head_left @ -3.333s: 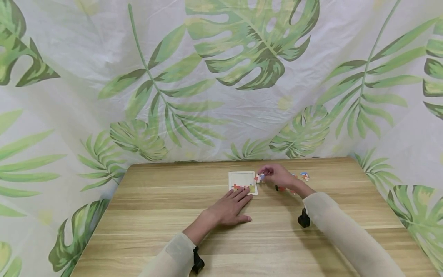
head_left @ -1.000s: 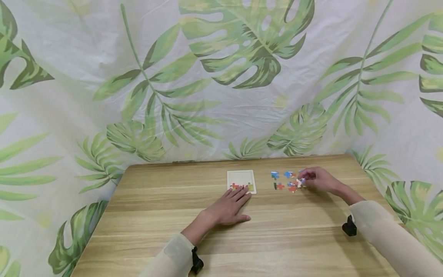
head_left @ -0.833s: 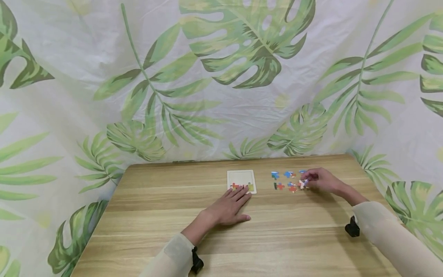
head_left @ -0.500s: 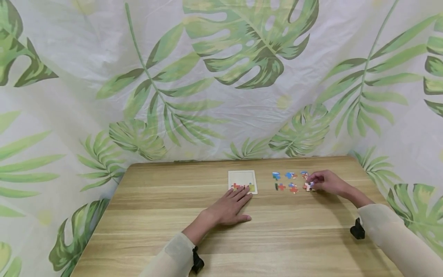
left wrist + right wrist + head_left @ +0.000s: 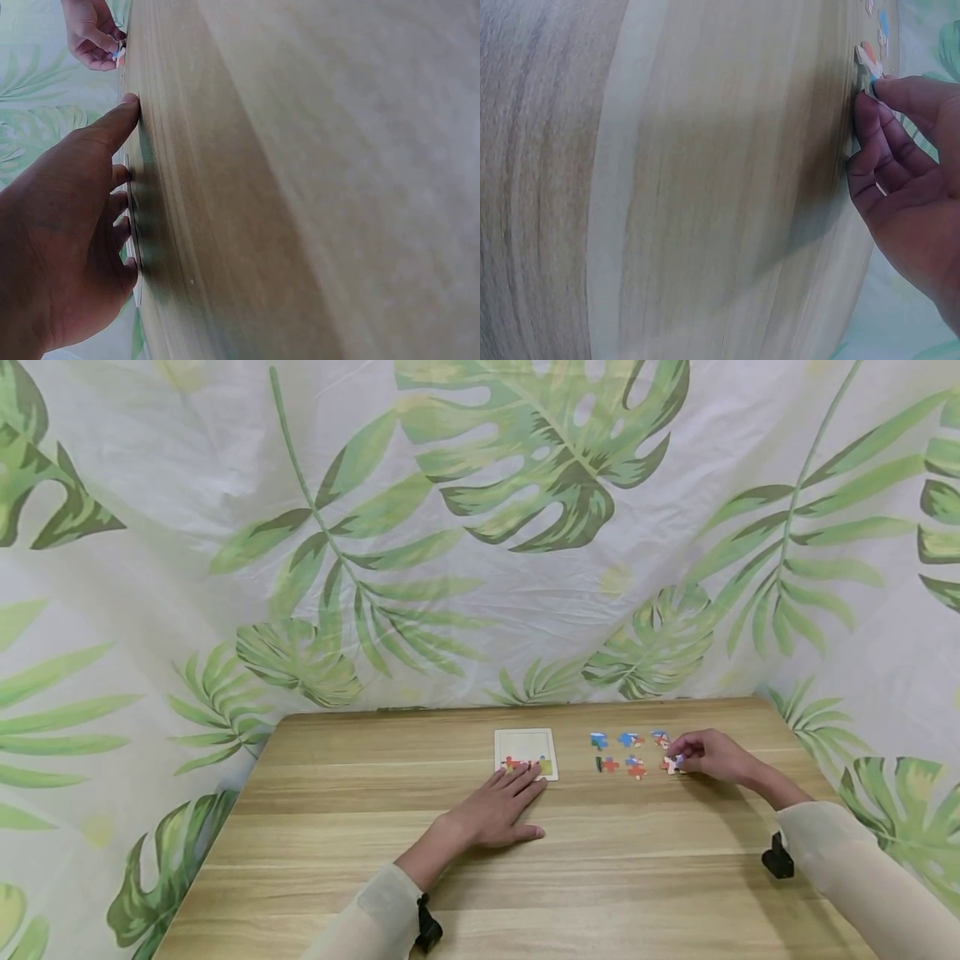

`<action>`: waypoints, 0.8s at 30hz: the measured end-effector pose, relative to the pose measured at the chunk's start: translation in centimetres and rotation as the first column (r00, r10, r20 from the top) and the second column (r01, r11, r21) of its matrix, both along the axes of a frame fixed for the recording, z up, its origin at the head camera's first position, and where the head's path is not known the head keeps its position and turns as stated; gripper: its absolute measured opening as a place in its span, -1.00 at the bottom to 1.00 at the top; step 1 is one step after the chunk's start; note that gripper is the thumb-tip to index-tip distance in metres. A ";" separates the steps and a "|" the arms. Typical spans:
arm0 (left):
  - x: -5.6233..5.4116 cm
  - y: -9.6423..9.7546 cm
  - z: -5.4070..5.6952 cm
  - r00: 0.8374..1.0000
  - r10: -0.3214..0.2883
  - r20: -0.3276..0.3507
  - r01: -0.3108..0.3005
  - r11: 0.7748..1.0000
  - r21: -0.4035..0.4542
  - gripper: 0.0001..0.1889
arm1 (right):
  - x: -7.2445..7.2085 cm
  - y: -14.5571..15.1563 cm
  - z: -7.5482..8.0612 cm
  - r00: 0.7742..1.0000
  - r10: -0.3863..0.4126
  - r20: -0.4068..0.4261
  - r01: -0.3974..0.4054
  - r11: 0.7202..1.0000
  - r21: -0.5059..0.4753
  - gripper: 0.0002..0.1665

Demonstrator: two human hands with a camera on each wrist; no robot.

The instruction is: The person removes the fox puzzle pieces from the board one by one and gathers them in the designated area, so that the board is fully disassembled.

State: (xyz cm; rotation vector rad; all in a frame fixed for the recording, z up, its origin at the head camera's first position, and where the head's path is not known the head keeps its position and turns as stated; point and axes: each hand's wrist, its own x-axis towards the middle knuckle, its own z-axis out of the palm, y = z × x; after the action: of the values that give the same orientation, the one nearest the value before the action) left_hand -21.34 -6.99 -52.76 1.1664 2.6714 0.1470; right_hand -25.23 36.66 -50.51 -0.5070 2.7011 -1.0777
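My right hand (image 5: 712,756) pinches a white, blue and red jigsaw piece (image 5: 670,765) between thumb and fingers, low over the table at the right end of the loose pieces. The right wrist view shows the thumb (image 5: 907,96) on the edge of this piece (image 5: 870,66). My left hand (image 5: 495,810) lies flat with spread fingers, its fingertips on the lower edge of a white square puzzle tray (image 5: 555,743). A strip of red and olive pieces (image 5: 512,762) fills the tray's bottom row, partly hidden by those fingers. In the left wrist view the left hand (image 5: 75,217) is seen side-on.
Several loose jigsaw pieces lie in two rows between tray and right hand, among them a blue-green one (image 5: 598,741), a red one with black (image 5: 607,765) and a red-blue one (image 5: 636,767). A leaf-print cloth (image 5: 450,610) hangs behind the wooden table (image 5: 360,793).
My right hand has carried the jigsaw piece from beside the tray rightward to the end of the loose pieces, with only a slight shift lately. My left hand has stayed on the tray.
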 end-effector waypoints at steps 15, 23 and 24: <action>-0.1 0.0 -0.1 1.000 -0.003 -0.004 0.003 1.000 -0.004 -0.13 | -0.1 -0.2 -0.1 0.997 0.024 -0.072 -0.019 0.997 0.072 -0.83; -0.1 0.0 -0.1 1.000 -0.009 -0.011 0.009 1.000 -0.020 -0.13 | -0.8 -0.5 -0.3 0.995 0.002 -0.101 0.010 0.993 0.117 -0.84; -0.2 0.0 -0.1 1.000 -0.009 -0.011 0.009 1.000 -0.021 -0.13 | -0.8 -0.7 -0.3 0.994 0.001 -0.109 0.012 0.993 0.119 -0.85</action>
State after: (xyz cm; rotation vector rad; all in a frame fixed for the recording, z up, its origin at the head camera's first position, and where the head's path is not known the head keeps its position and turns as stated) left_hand -21.50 -7.00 -52.82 1.1762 2.6700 0.1106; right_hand -26.06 35.99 -50.79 -0.5527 2.8416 -0.9071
